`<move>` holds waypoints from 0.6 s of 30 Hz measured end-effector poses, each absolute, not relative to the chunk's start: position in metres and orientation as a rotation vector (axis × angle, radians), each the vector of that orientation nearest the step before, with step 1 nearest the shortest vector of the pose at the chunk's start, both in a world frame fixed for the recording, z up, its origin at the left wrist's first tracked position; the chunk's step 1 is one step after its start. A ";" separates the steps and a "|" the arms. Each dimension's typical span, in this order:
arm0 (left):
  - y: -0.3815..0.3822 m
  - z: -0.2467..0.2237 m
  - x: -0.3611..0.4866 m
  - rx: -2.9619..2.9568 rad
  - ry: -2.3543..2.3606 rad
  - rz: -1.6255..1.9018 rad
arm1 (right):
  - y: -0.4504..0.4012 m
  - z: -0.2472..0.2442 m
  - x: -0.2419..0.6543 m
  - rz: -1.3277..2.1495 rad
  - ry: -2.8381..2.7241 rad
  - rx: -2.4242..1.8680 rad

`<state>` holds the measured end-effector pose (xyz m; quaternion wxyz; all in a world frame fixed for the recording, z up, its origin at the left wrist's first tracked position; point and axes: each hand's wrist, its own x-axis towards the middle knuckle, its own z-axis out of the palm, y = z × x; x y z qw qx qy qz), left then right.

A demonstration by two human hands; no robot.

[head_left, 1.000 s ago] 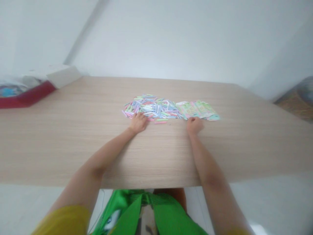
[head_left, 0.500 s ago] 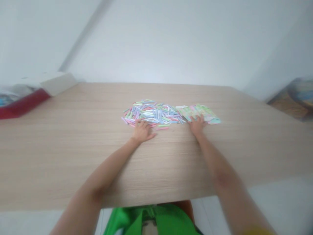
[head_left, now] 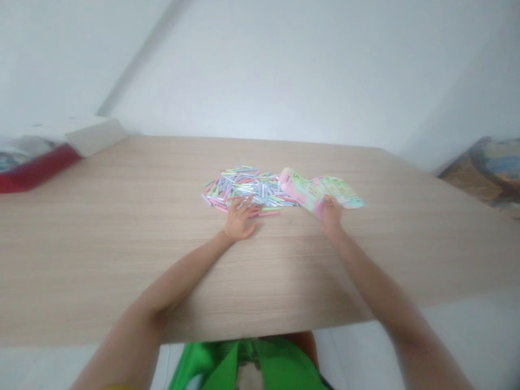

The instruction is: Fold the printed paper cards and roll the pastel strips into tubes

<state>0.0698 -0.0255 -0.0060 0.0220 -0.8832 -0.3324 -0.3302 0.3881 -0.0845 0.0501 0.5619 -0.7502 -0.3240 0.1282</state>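
Observation:
My left hand point(head_left: 240, 219) lies flat on the wooden table point(head_left: 122, 260), its fingers spread over the near edge of a loose pile of short pastel sticks point(head_left: 244, 187). It holds nothing. My right hand point(head_left: 331, 214) grips the near corner of a printed pink-and-green paper packet point(head_left: 303, 189), whose far end is tilted up off the table beside the pile. More printed green packets point(head_left: 340, 190) lie flat to its right, partly hidden under it.
A white box point(head_left: 95, 135) and a red-edged container point(head_left: 36, 174) with a plastic bag stand past the table's far left corner. A patterned object point(head_left: 483, 176) sits beyond the right edge. Green fabric point(head_left: 244, 365) shows below the near edge.
My right hand has lifted and tilted the pink-and-green packet off the stack and drawn it toward the pile. My left hand has spread its fingers and barely moved.

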 end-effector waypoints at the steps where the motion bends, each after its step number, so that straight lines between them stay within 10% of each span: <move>1: -0.026 -0.006 0.073 -2.752 -1.105 -1.110 | -0.090 0.045 0.371 0.403 -0.772 -1.698; 11: -0.063 0.022 0.087 -3.642 -0.751 -1.567 | -0.134 0.011 0.252 0.941 -0.838 -1.509; 18: -0.073 0.028 0.088 -3.433 -0.914 -2.783 | -0.160 0.018 0.246 1.420 -0.609 -1.081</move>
